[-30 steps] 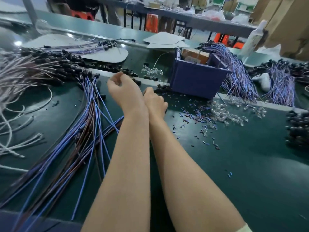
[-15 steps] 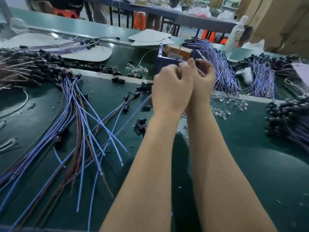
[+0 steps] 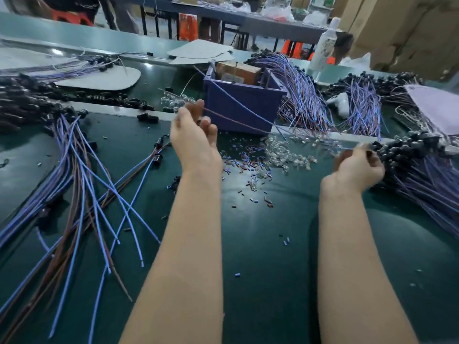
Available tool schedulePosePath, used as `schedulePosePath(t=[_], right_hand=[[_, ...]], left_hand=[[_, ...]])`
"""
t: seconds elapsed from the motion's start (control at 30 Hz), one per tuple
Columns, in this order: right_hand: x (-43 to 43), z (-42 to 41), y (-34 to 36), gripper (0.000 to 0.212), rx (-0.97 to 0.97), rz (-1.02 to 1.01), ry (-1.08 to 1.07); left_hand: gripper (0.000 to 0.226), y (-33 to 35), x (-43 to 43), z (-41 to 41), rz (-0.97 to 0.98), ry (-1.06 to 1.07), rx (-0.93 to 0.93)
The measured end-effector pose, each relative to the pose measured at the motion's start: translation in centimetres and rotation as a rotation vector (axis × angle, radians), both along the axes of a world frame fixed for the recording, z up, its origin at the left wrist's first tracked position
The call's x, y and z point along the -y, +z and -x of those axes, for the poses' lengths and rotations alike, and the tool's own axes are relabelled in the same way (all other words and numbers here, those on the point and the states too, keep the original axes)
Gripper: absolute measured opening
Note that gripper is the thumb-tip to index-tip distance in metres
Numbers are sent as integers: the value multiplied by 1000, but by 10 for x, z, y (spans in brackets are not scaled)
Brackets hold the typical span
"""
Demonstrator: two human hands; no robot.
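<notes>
**Since this wire pair (image 3: 236,120) is floppy, grab near the ends**

While the left hand (image 3: 196,140) pinches one end above the worktop (image 3: 260,232), it trails right in front of the blue bin (image 3: 248,105); light, limp, probably slippery; right hand (image 3: 357,167) is blurred, can't tell its grip

A dark green desk (image 3: 260,244) carries everything. Far of centre stands a blue bin (image 3: 260,103) with a cardboard box (image 3: 238,72) inside it. Near the bin lie a heap of clear bulbs (image 3: 280,152) and scattered cut sleeve bits (image 3: 243,162). Loose blue and brown wires (image 3: 82,184) fan across the left side. A black-capped bundle (image 3: 422,170) lies at the right, and another bundle (image 3: 298,95) drapes just right of the bin. Far off are white sheets (image 3: 99,79), a white bottle (image 3: 323,48) and brown cartons (image 3: 402,28).
</notes>
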State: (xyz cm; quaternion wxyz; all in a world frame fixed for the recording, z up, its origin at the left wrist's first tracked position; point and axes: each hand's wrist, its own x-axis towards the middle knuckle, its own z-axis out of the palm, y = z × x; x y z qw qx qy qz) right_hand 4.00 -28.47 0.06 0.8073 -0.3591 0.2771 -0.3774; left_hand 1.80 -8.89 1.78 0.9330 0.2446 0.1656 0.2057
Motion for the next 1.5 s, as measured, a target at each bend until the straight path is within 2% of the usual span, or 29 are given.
schedulePosePath(t=[0.1,0.3,0.43,0.57,0.67,0.77,0.83,0.87,0.9,0.97,1.0,1.07,1.1,1.17,1.37,1.43,1.5], right_hand=[[8,-2,-12,16,-82,39,-52],[5,-5,-19,14,-4,-37,-5],[2,-3,-19,13,-32,-99,90],[-3,-1,-20,12,-73,-92,168],[-6,-1,-22,11,-114,-55,204],[-6,0,-22,15,-176,26,170],[-6,1,-24,21,-220,133,131],[-6,1,-25,27,-253,251,107],[-9,3,-24,34,-326,448,80],[-19,7,-24,42,-418,968,-10],[-26,10,-23,40,-362,1187,-24],[-46,13,-23,29,-184,1408,144],[-55,15,-24,28,-146,1443,292],[-65,17,-28,36,-223,1475,495],[-41,13,-32,29,-515,1478,362],[-44,14,-32,29,-501,1516,358],[-52,15,-32,31,-365,1533,435]], left_hand=[[17,-4,11,-1,-106,-80,-45],[10,-22,30,-5,-131,-59,-242],[10,-28,42,-3,-390,-299,-349],[39,-34,54,-3,-574,-598,-372],[35,-36,58,-4,-394,-621,-286],[26,-35,50,-6,-143,-466,-124],[27,-34,41,-7,-40,-307,-57],[28,-35,38,-8,-30,-235,-46],[30,-35,36,-8,-48,-181,-45],[32,-34,38,-8,-116,-150,-46],[32,-33,41,-6,-147,-170,-38],[32,-31,48,-4,-199,-245,-17],[31,-31,52,-3,-226,-274,-12],[29,-33,56,-2,-285,-272,-18],[27,-38,42,-5,-319,-68,-77],[28,-39,43,-5,-355,-85,-75],[28,-39,49,-5,-374,-161,-55]])
